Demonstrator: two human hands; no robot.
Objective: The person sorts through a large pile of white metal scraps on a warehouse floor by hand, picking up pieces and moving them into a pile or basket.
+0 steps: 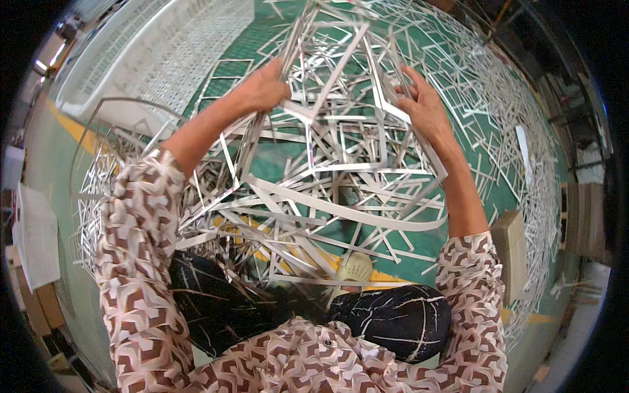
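My left hand [268,88] is closed around a bundle of thin, pale strips, bent into angular frame shapes, that rises past the fingers and hangs below them. Opposite it, my right hand [423,104] pinches the right side of the same raised tangle between thumb and fingers. Between the hands hang white angular frames [381,93], partly blurred. Below them a wide pale strip [344,212] curves across. Under and around all this lies a loose heap of narrow strips [295,236] on the green floor. The strips' material cannot be told for certain.
A white perforated plastic basket [162,64] stands at the upper left. More strips [540,206] are heaped along the right, beside a brown box [509,253]. A yellow floor line [73,125] runs under the heap. My pale green clog [356,267] is close to the strips.
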